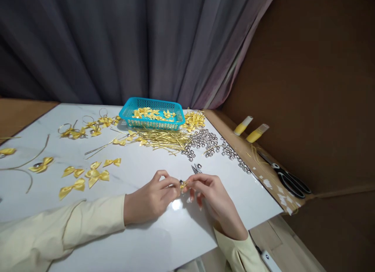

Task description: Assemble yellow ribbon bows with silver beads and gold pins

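My left hand [152, 198] and my right hand [212, 196] meet over the white table [140, 233], fingertips pinched together on a small yellow and silver piece [183, 184]. The piece is too small to name surely; it looks like a gold wire with a bead. Small silver snips [195, 168] lie just beyond my fingers. Several yellow ribbon bows [88, 174] lie to the left of my left hand.
A turquoise basket [152, 114] of yellow bows stands at the back. In front of it lie a bundle of gold wires [164, 139] and a scatter of silver beads [205, 141]. Black scissors [288, 178] and two yellow tubes [250, 130] lie on the brown board at right.
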{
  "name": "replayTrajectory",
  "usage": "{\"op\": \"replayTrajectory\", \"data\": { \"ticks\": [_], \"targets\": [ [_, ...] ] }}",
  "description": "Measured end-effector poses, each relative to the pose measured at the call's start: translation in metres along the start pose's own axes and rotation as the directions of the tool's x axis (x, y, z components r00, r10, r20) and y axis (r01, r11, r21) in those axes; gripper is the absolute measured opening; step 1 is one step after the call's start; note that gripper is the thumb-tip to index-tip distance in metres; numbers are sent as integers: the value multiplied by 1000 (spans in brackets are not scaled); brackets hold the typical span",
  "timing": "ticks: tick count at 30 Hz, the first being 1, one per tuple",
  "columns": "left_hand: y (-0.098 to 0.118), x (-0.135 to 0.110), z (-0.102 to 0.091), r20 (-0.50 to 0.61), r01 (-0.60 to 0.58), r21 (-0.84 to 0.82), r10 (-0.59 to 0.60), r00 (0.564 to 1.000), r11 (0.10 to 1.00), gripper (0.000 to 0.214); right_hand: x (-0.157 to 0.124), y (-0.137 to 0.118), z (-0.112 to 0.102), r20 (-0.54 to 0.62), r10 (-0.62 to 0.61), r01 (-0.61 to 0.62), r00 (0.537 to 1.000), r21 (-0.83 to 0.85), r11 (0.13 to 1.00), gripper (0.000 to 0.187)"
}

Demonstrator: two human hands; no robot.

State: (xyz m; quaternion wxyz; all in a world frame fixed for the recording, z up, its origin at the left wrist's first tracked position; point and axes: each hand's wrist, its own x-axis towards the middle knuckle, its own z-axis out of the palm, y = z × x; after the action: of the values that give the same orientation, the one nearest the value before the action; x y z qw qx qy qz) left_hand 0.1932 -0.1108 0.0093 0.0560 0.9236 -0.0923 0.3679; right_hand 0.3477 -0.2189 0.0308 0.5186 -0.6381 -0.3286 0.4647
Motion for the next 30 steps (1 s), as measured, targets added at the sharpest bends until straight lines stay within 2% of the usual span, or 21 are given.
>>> {"op": "replayTrajectory", "data": {
  "ticks": [2, 5, 11, 17, 23, 28, 30],
  "targets": [
    [0, -2, 1, 3, 19, -22, -19, 1000, 1000, 24, -2, -1, 0, 3, 5, -5, 1000, -10, 1000, 12],
    [-1, -5, 4, -8, 116, -89, -118, 993, 989, 23, -5, -1, 1, 4, 22, -21, 1000, -88, 996, 11],
    [0, -4, 8, -53, 310, -217, -328, 943, 926, 26, -10, 3, 6, 41, 34, -25, 999, -204, 979, 9],
    [0, -3, 10, -28, 387, -275, -410, 912, 880, 26, -10, 10, 11, 57, 7, 7, 998, -232, 973, 12],
    [-4, -2, 10, -8, 406, -237, -420, 908, 883, 23, -7, 4, 7, 72, -54, 55, 996, -5, 998, 6],
    [-4, -5, 11, 0, 361, -215, -370, 929, 907, 23, -7, 2, 6, 185, 43, -86, 982, 228, 970, 8],
    [-3, -5, 11, -1, 359, -210, -368, 930, 909, 22, -8, 2, 8, 148, 42, -74, 988, 219, 973, 11]
  ]
}}
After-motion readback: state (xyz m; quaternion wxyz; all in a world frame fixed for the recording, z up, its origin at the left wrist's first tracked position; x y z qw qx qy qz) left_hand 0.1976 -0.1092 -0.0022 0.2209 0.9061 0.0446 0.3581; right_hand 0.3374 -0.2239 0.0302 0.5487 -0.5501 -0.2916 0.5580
